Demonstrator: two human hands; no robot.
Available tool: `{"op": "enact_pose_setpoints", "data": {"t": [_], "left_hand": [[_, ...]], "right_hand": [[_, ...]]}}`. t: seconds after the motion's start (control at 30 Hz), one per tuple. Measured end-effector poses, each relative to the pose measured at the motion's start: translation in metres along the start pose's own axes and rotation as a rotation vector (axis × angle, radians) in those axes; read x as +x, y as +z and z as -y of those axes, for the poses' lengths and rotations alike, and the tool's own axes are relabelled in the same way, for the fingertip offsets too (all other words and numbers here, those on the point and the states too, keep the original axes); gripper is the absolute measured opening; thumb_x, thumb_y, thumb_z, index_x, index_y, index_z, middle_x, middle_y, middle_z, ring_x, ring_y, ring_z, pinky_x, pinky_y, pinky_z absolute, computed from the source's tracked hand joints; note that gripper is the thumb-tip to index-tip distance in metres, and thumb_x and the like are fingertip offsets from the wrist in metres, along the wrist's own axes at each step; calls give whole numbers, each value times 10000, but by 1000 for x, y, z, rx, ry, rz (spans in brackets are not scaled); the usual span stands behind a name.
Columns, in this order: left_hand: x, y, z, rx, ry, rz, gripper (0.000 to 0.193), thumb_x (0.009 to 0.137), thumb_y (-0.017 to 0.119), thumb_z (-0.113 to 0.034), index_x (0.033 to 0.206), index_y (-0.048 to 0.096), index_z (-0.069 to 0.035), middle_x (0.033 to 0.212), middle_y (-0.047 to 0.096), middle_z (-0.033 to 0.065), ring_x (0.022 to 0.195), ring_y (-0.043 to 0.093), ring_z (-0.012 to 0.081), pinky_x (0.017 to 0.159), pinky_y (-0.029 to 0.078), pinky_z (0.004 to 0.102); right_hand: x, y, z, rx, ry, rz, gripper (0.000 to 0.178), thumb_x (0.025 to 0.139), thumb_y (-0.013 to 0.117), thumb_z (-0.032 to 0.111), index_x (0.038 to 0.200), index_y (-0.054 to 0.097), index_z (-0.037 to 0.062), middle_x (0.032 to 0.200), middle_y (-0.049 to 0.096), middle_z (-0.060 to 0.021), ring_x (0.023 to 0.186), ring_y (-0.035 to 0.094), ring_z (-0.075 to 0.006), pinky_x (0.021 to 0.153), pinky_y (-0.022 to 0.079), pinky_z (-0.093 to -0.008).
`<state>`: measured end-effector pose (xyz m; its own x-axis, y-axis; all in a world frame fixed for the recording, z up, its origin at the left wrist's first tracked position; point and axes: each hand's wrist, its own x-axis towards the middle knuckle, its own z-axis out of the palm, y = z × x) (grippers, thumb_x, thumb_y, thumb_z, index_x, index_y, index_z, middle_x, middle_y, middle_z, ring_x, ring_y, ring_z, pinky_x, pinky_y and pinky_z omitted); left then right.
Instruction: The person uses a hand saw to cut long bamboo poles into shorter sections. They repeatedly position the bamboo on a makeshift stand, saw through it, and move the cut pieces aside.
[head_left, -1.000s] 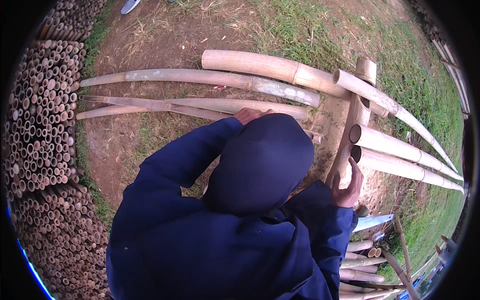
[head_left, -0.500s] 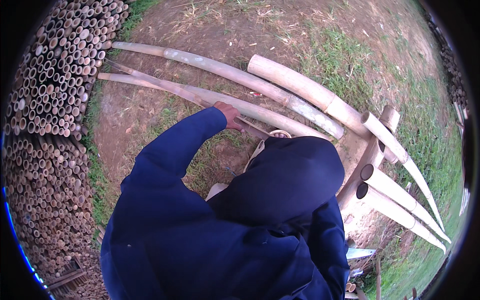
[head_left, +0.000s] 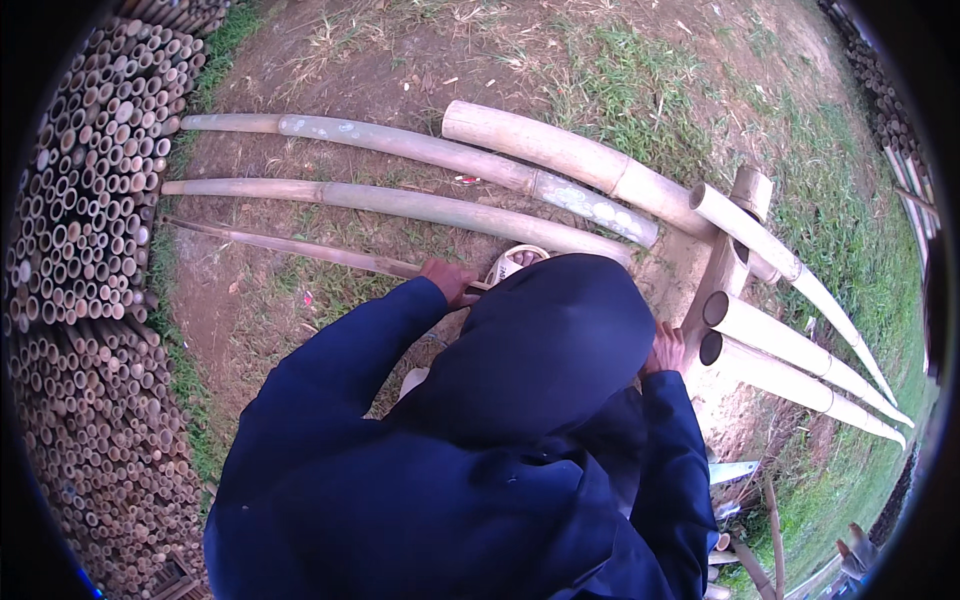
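Note:
My left hand [head_left: 449, 282] is closed around the near part of a long, thin split-bamboo strip [head_left: 330, 256], which runs off to the left toward the stacked bamboo. At the right edge of the dark blue head covering [head_left: 560, 350], my right hand [head_left: 665, 350] shows with its fingers bent; what lies in them is hidden behind the cloth. Just right of that hand rises a thick bamboo piece [head_left: 716, 285]. A foot in a light sandal [head_left: 505, 268] is beside my left hand. Beyond the strip lies a whole bamboo pole [head_left: 400, 200].
Farther off lie a mottled pole [head_left: 410, 145] and a thicker pole [head_left: 540, 140]. Several pale poles [head_left: 790, 375] slant down at the right. A saw-like blade [head_left: 733, 471] shows at lower right. Stacked bamboo [head_left: 95, 190] fills the left side.
My left hand and the strip have come nearer, and the strip no longer crosses over the whole pole. My right hand has come into sight. The view has shifted somewhat.

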<state>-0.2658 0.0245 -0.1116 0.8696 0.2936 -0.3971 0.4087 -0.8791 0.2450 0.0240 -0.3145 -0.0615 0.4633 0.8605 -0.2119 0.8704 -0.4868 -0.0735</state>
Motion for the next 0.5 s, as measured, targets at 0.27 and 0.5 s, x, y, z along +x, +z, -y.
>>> {"op": "enact_pose_setpoints", "data": {"t": [0.27,0.5], "left_hand": [[71,-77,-4,-383,24,13,256,885,738,-294,1053,675,-112,975,747,87,909,727,285,809,564,435],[241,-171,-178,-134,583,-487,381,886,735,-311,1162,623,-73,1074,667,119,1028,647,310,897,519,453]], "right_hand": [[-14,57,16,142,63,93,370,923,647,204,1278,557,154,1130,669,-90,1157,632,-308,1062,405,-517],[-53,40,26,273,209,-87,736,852,765,284,1515,461,185,1511,505,-107,1442,431,-320,1240,228,-571]]}}
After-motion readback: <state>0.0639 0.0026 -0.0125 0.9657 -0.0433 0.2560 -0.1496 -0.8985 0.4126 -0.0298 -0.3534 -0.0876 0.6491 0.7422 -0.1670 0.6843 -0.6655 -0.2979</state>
